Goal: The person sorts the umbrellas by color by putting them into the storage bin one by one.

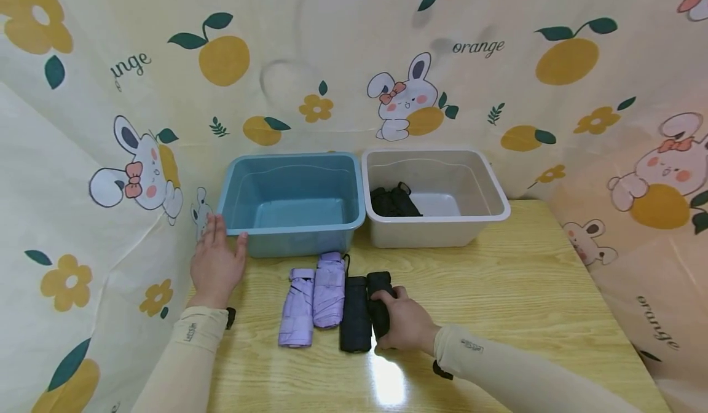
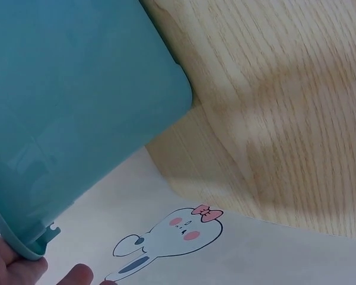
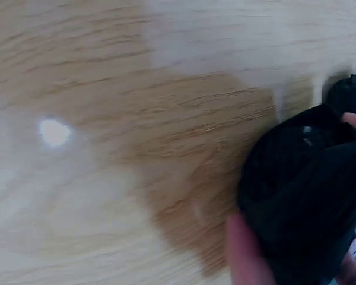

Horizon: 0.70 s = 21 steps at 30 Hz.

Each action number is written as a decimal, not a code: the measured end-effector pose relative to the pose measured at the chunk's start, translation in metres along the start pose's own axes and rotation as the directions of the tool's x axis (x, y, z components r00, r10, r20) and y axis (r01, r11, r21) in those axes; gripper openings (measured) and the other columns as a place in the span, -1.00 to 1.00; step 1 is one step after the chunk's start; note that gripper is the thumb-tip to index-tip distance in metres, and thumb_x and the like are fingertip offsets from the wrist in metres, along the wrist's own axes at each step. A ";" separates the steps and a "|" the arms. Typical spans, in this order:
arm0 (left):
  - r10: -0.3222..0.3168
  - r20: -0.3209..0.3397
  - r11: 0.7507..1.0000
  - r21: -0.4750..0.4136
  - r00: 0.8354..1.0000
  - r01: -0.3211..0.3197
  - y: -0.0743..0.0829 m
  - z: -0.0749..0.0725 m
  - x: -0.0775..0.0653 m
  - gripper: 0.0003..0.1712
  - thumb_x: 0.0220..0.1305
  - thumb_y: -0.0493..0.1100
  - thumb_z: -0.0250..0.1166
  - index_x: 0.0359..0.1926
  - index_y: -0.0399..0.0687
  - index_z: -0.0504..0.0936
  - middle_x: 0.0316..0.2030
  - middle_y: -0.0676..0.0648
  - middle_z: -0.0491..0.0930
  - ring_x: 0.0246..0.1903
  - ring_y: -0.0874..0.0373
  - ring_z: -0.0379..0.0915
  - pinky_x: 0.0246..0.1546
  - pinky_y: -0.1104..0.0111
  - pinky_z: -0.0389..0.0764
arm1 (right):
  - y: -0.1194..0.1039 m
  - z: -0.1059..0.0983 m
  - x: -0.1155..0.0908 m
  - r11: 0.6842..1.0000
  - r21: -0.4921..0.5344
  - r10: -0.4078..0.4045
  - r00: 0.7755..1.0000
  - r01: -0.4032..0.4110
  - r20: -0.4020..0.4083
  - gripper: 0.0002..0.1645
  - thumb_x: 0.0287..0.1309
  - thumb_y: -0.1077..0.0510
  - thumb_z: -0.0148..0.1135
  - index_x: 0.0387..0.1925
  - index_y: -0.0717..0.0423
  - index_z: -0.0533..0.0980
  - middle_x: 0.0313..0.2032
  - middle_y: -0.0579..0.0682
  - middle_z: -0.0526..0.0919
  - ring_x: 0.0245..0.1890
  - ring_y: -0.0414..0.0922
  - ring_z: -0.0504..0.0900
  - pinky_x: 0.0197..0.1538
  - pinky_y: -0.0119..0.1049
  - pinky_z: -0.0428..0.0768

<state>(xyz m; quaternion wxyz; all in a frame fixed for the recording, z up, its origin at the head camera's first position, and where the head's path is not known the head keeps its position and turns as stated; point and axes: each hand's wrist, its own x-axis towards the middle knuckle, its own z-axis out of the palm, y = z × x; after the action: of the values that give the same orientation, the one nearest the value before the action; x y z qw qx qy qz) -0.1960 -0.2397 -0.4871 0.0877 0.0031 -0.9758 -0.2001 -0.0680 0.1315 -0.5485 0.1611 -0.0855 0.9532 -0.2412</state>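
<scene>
the right hand (image 1: pixel 408 323) grasps the rightmost black umbrella (image 1: pixel 379 280), beside a second black umbrella (image 1: pixel 354 316) on the surface (image 1: pixel 498 290). the left hand (image 1: pixel 217 267), outstretched, touches the blue bin (image 1: pixel 295 231).

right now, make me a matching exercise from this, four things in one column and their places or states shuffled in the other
1 left hand
2 right hand
3 pale bin
4 purple umbrellas

A has a black item inside
B lie side by side on the table
C touches the rim of the blue bin
D grips the rightmost black umbrella

Pairs: 1-C, 2-D, 3-A, 4-B
</scene>
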 end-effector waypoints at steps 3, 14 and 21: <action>0.005 -0.001 1.000 -0.005 1.000 -0.005 -0.001 0.002 0.001 -0.14 0.56 0.20 -0.12 0.53 -0.36 -0.04 0.52 -0.34 -0.11 0.40 -0.39 0.02 0.26 -0.22 0.22 | 0.005 -0.006 -0.005 0.998 0.059 0.003 1.000 -0.004 0.011 0.12 -0.40 -0.08 0.71 0.29 -0.10 0.36 0.21 0.39 0.28 -0.47 -0.08 0.53 -0.38 -0.18 0.55; 0.003 -0.005 1.000 -0.008 1.000 -0.003 -0.003 0.004 0.002 -0.13 0.56 0.23 -0.15 0.54 -0.33 -0.06 0.53 -0.30 -0.15 0.40 -0.39 0.02 0.28 -0.20 0.20 | 0.027 -0.040 -0.028 0.973 0.229 0.002 0.994 -0.026 0.105 0.02 -0.28 0.04 0.65 0.30 -0.09 0.36 0.11 0.31 0.34 -0.35 -0.07 0.50 -0.36 -0.21 0.54; -0.004 -0.004 1.000 0.000 1.000 0.004 -0.002 0.004 0.002 -0.13 0.56 0.22 -0.14 0.54 -0.34 -0.06 0.53 -0.32 -0.11 0.39 -0.39 0.04 0.25 -0.23 0.23 | 0.033 -0.075 -0.043 0.940 0.338 0.009 0.991 -0.054 0.134 0.02 -0.28 0.07 0.67 0.30 -0.10 0.37 0.06 0.30 0.34 -0.28 0.00 0.56 -0.35 -0.22 0.62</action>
<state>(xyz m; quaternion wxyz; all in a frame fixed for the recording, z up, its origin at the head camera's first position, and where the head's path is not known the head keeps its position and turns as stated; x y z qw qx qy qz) -0.1986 -0.2403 -0.4915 0.0894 0.0053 -0.9756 -0.2003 -0.0565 0.2031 -0.4904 0.2391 -0.0566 0.8858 -0.3937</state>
